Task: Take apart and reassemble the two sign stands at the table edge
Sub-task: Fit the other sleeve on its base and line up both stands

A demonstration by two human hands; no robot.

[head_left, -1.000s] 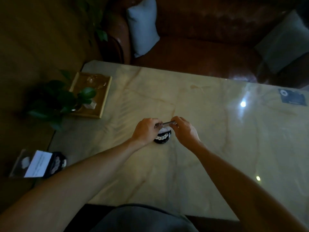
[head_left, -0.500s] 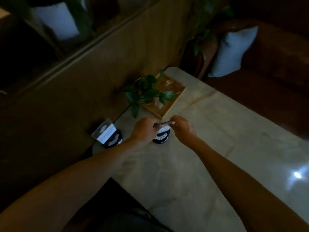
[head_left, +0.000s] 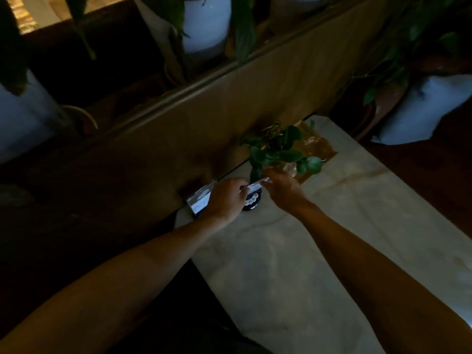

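I can read nothing here. The card [head_left: 201, 201] in the stand at the bench [head_left: 332, 251] edge carries dark lines of print on white, but they are too small and blurred for me to make out. The strip [head_left: 255, 185] held between my two hands shows pale with no legible marks. The round base [head_left: 251, 201] bears a white pattern, not letters.
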